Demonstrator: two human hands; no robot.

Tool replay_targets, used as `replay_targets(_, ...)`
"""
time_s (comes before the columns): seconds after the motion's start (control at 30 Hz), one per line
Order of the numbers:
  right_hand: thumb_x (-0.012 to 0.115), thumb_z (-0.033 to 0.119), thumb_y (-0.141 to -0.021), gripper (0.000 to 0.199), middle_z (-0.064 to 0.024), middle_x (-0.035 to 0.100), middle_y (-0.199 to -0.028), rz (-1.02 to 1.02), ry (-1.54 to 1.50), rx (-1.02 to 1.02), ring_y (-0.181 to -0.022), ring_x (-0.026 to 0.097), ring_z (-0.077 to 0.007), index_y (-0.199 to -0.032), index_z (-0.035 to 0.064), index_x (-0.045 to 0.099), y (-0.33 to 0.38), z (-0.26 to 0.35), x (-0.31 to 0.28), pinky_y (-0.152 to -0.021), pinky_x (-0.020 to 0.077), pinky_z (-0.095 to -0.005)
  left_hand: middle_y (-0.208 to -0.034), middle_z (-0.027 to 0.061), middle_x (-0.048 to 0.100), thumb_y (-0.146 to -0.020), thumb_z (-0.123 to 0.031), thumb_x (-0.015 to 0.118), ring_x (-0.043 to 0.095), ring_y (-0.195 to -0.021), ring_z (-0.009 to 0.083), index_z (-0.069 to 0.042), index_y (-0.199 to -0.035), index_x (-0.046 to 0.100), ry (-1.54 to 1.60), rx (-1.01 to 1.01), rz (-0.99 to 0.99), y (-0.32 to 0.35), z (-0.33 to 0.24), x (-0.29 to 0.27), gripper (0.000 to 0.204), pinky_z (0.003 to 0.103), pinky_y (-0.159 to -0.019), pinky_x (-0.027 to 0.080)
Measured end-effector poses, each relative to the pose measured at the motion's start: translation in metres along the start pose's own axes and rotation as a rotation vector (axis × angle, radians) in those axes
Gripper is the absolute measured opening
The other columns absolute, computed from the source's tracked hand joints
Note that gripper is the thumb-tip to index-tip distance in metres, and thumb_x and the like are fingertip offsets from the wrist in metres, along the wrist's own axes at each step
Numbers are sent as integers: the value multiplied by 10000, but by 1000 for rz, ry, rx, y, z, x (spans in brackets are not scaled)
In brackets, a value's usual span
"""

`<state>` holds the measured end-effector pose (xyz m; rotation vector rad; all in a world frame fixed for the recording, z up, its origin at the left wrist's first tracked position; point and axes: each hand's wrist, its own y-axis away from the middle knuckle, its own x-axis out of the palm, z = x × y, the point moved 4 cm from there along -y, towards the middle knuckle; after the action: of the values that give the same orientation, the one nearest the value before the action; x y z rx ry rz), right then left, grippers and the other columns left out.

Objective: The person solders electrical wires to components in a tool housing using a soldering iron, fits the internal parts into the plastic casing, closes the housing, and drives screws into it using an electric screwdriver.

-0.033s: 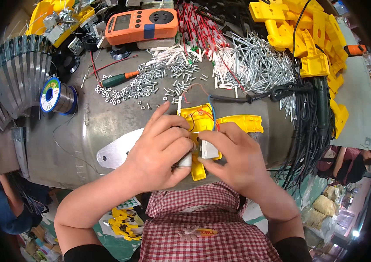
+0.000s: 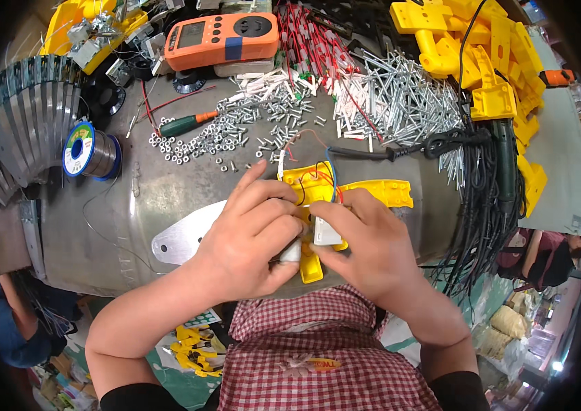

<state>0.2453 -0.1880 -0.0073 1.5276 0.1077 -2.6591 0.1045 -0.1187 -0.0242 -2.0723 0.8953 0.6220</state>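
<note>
A yellow plastic housing [image 2: 311, 268] lies in front of me, with red, blue and black wires in its upper part. My right hand [image 2: 376, 240] pinches a small white box-shaped part [image 2: 328, 234] over the housing, between thumb and fingers. Against the housing's left side, my left hand [image 2: 253, 236] is closed around a pale grey-white piece [image 2: 291, 253], mostly hidden by the fingers; its index finger points up. Beneath the left hand lies a flat silver metal plate [image 2: 179, 238] with holes. Just beyond the right hand rests another yellow shell piece [image 2: 379, 192].
Beyond the hands lie loose screws and nuts [image 2: 235, 130], a pile of long screws [image 2: 400, 96] and a green-orange screwdriver [image 2: 187, 123]. An orange meter [image 2: 222, 42] sits behind them. Solder spool [image 2: 92, 151] at left; black cables [image 2: 485, 185] and yellow housings [image 2: 468, 48] at right.
</note>
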Motion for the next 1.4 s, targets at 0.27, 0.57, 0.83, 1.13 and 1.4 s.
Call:
replay_targets(0.27,749,128,-691,477,-134,539,-1089,127,37,-164,-948,575,-314,-1137,119,581,-11,-8,-3,-799,488,-387,-1113,198,467,-580,-112,753,490,-1032,381,-7,-1035,520,76,-68,-135,7,2,-11,522,525,-933,400)
replay_targets(0.57,727,73,-709,433,-127,535,-1030,142,-219,-114,-913,577,-298,-1118,108,587,-9,-16,-4,-756,478,-367,-1212,188,480,-493,-169,824,478,-1108,363,22,-1269,416,-198,-285,138,30,-3,-10,897,427,-940,411)
replay_targets(0.83,704,93,-736,410,-135,534,-1022,242,-176,-216,-912,561,-307,-1128,85,586,9,-11,-15,-745,472,-364,-1240,189,483,-484,-153,818,497,-1098,371,-1,-1258,426,-152,-253,195,34,-30,-10,881,441,-922,421)
replay_targets(1.13,680,78,-747,382,-123,506,-930,199,-153,-204,-855,545,-284,-1117,73,585,30,3,-33,-697,467,-361,-1208,206,490,-471,-183,822,502,-1072,371,-2,-1271,417,-137,-328,150,36,-57,-9,915,441,-891,435)
replay_targets(1.4,691,112,-744,347,-96,493,-910,265,-214,-162,-831,534,-279,-1072,83,581,29,-10,-15,-705,457,-371,-1204,218,493,-472,-167,812,514,-1057,377,3,-1261,428,-192,-267,194,39,-58,-3,894,435,-889,444)
